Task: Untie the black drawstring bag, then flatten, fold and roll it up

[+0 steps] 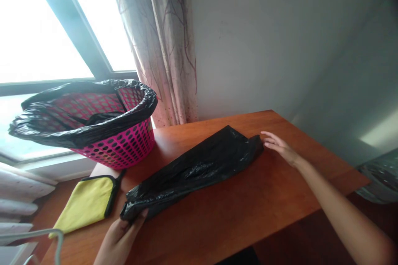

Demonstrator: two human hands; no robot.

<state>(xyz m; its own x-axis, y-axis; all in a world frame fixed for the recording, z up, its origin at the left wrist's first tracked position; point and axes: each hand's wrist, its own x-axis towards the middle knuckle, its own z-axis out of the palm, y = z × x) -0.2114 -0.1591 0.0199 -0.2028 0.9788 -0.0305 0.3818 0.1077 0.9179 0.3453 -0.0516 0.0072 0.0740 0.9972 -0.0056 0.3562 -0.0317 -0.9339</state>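
A black plastic garbage bag (pixel 199 165), flattened into a long strip, stretches across the wooden table (pixel 248 207). Its near left end is pinched between the thumb and fingers of my left hand (pixel 121 232). My right hand (pixel 280 149) is at the far right end, fingers stretched out and slightly spread, the fingertips close beside the bag's edge; whether they touch it I cannot tell. Behind my left hand stands a pink perforated basket (pixel 124 145), lined with another black bag (pixel 93 134) folded over its rim.
A folded yellow cloth with dark edging (pixel 87 201) lies on the table's left side. A pale bent tube (pixel 59 240) shows at the lower left. Beyond the table are a window, a patterned curtain (pixel 169 49) and a grey wall (pixel 264 41). Clear plastic wrapping (pixel 381 178) sits off the right edge.
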